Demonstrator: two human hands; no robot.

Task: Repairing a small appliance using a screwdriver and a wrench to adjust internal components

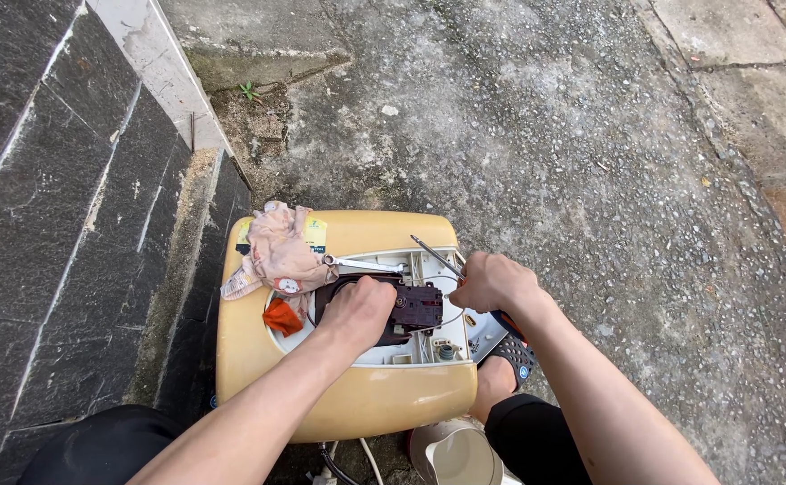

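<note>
A yellow appliance casing [357,395] lies on the ground with its white inner panel [429,346] exposed. My left hand [357,310] rests closed on a dark control part [413,308] in the middle of that panel. My right hand [493,283] grips a screwdriver [436,255] with a red and black handle; its metal shaft points up and left over the panel's right edge. A silver wrench [361,263] lies on the panel just above my left hand.
A pink cloth [278,251] is bunched on the casing's upper left, with a small orange piece [282,316] below it. Dark stone wall [52,224] stands at left. My sandalled foot [505,359] and a beige container [456,454] sit by the casing's lower right. Rough concrete [545,117] stretches ahead.
</note>
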